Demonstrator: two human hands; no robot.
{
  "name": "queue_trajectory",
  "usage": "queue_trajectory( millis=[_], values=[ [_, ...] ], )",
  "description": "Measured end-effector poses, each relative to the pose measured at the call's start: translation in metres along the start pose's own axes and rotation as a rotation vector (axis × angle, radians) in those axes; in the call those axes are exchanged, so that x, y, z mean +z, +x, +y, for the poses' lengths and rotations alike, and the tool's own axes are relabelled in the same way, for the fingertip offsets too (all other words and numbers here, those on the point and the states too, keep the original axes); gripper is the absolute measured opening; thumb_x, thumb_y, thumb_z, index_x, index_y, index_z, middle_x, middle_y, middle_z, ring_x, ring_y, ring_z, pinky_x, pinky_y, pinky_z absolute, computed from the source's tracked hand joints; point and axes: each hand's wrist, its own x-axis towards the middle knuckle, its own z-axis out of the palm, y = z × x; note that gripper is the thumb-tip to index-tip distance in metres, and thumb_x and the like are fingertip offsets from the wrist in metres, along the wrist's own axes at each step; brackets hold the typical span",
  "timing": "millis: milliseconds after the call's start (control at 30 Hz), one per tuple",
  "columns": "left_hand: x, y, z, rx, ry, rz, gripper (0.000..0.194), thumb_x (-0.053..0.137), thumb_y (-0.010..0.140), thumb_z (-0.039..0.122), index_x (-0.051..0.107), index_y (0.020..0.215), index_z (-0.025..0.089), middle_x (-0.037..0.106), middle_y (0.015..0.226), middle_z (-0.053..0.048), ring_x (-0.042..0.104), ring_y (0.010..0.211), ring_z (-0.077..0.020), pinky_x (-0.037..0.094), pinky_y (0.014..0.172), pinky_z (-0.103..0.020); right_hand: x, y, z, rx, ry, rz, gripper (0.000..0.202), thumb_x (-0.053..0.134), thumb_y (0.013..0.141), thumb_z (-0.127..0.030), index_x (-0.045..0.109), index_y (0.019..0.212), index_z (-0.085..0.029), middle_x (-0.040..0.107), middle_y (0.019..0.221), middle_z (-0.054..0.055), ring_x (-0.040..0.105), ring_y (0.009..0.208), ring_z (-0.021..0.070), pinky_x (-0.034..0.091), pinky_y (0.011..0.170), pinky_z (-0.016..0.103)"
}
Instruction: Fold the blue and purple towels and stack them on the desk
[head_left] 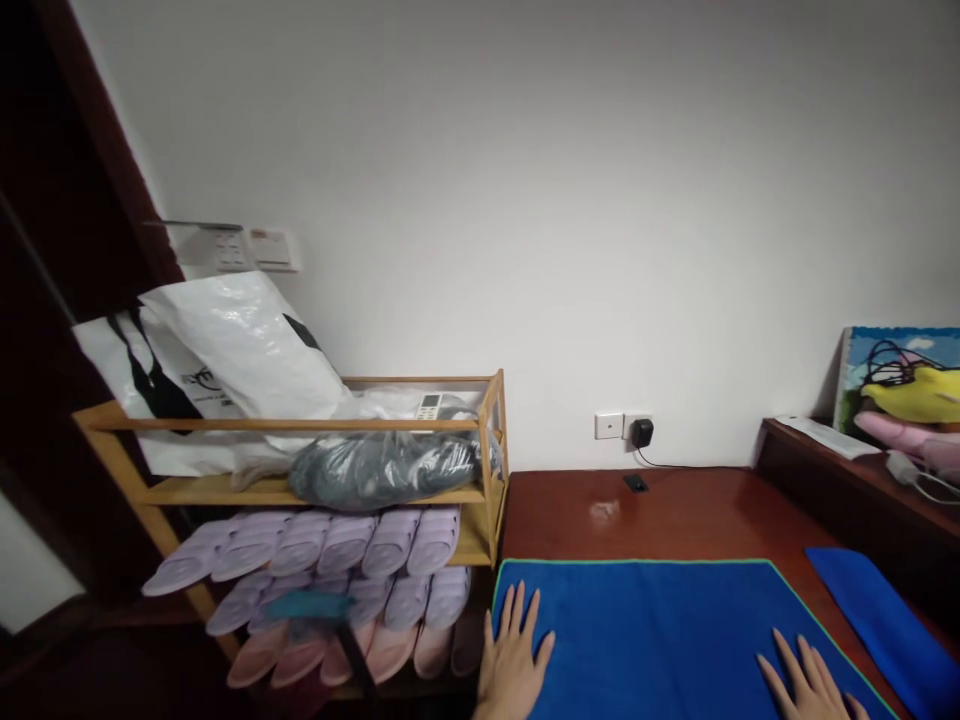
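A blue mat with a green edge lies flat on the reddish-brown wooden table. My left hand rests on the mat's left side, palm down with fingers spread. Toward the mat's right side, my right hand also lies palm down, its fingers apart; the frame's lower edge cuts off part of it. Neither hand grips anything. To the right of the mat is a separate strip of blue cloth.
Left of the table stands a wooden shoe rack with several lilac slippers, pink slippers and white bags. A black plug sits in the wall socket. At right, a raised shelf holds a yellow item.
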Motion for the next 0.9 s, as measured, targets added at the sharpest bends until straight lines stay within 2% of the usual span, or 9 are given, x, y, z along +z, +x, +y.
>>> queue_trajectory(
  millis=[100, 200, 300, 367, 433, 567, 700, 833, 900],
  values=[
    [-0.022, 0.016, 0.018, 0.000, 0.005, -0.025, 0.055, 0.025, 0.091, 0.050, 0.021, 0.142, 0.029, 0.013, 0.152, -0.003, 0.008, 0.140, -0.0269, 0.011, 0.109, -0.060, -0.016, 0.018, -0.011, 0.024, 0.021, -0.042, 0.070, 0.022, 0.078, -0.057, 0.036, 0.139, -0.025, 0.030, 0.149, 0.009, 0.016, 0.139, 0.0256, 0.023, 0.106, 0.055],
    [-0.030, 0.005, 0.025, 0.042, 0.006, 0.093, 0.056, 0.029, 0.092, 0.046, 0.018, 0.143, 0.027, 0.011, 0.153, -0.005, 0.008, 0.140, -0.0268, 0.012, 0.110, -0.056, -0.030, 0.017, -0.021, 0.066, 0.077, -0.054, 0.070, 0.017, 0.084, -0.058, 0.027, 0.143, -0.022, 0.019, 0.152, 0.011, 0.015, 0.139, 0.0245, 0.026, 0.105, 0.051],
    [-0.018, -0.033, 0.016, 0.187, -0.005, 0.167, 0.060, 0.030, 0.092, 0.048, 0.005, 0.144, 0.031, 0.007, 0.154, -0.002, 0.011, 0.140, -0.0247, 0.017, 0.111, -0.051, -0.028, -0.019, -0.016, -0.051, 0.010, -0.016, 0.064, 0.024, 0.083, -0.059, 0.028, 0.142, -0.032, 0.014, 0.154, 0.003, 0.011, 0.140, 0.0240, 0.024, 0.106, 0.052],
    [-0.007, -0.057, 0.006, 0.288, -0.002, 0.136, 0.061, 0.030, 0.092, 0.050, 0.001, 0.144, 0.034, 0.009, 0.153, 0.000, 0.015, 0.139, -0.0234, 0.020, 0.111, -0.048, -0.020, -0.050, -0.008, -0.150, -0.052, -0.055, 0.059, 0.028, 0.082, -0.058, 0.034, 0.138, -0.038, 0.022, 0.152, -0.001, 0.013, 0.140, 0.0251, 0.022, 0.106, 0.055],
    [0.000, -0.069, -0.002, 0.330, 0.006, 0.108, 0.060, 0.028, 0.092, 0.050, 0.001, 0.143, 0.034, 0.011, 0.153, 0.001, 0.017, 0.139, -0.0230, 0.021, 0.111, -0.048, -0.013, -0.071, -0.006, -0.135, -0.073, -0.076, 0.058, 0.027, 0.083, -0.057, 0.034, 0.138, -0.039, 0.025, 0.151, -0.002, 0.015, 0.139, 0.0249, 0.023, 0.106, 0.055],
    [-0.001, -0.052, -0.003, 0.318, 0.007, 0.077, 0.056, 0.024, 0.093, 0.051, 0.006, 0.143, 0.034, 0.017, 0.152, 0.000, 0.019, 0.138, -0.0232, 0.023, 0.111, -0.050, -0.010, -0.064, -0.020, -0.016, -0.079, -0.040, 0.065, 0.020, 0.084, -0.058, 0.025, 0.143, -0.030, 0.019, 0.152, 0.002, 0.014, 0.139, 0.0216, 0.023, 0.107, 0.050],
    [0.002, -0.041, 0.001, 0.289, 0.018, 0.139, 0.055, 0.026, 0.093, 0.048, 0.009, 0.143, 0.032, 0.019, 0.151, -0.003, 0.022, 0.137, -0.0247, 0.027, 0.109, -0.050, -0.012, -0.043, -0.022, -0.026, -0.064, -0.062, 0.062, 0.020, 0.085, -0.054, 0.029, 0.141, -0.029, 0.026, 0.150, 0.004, 0.018, 0.139, 0.0219, 0.026, 0.106, 0.050],
    [0.016, -0.068, -0.004, 0.413, 0.037, 0.181, 0.063, 0.035, 0.091, 0.048, 0.001, 0.143, 0.035, 0.022, 0.149, -0.001, 0.031, 0.134, -0.0231, 0.035, 0.105, -0.044, -0.008, -0.058, 0.005, -0.058, -0.186, -0.044, 0.053, 0.038, 0.077, -0.046, 0.046, 0.129, -0.042, 0.032, 0.148, -0.002, 0.018, 0.138, 0.0300, 0.022, 0.103, 0.061],
    [0.014, -0.087, -0.006, 0.484, 0.039, 0.153, 0.064, 0.035, 0.091, 0.050, -0.001, 0.143, 0.036, 0.023, 0.148, 0.000, 0.034, 0.133, -0.0224, 0.036, 0.104, -0.043, -0.009, -0.074, 0.017, 0.010, -0.238, -0.026, 0.054, 0.039, 0.075, -0.042, 0.048, 0.129, -0.041, 0.032, 0.148, 0.000, 0.020, 0.137, 0.0307, 0.021, 0.102, 0.061]
  ],
)
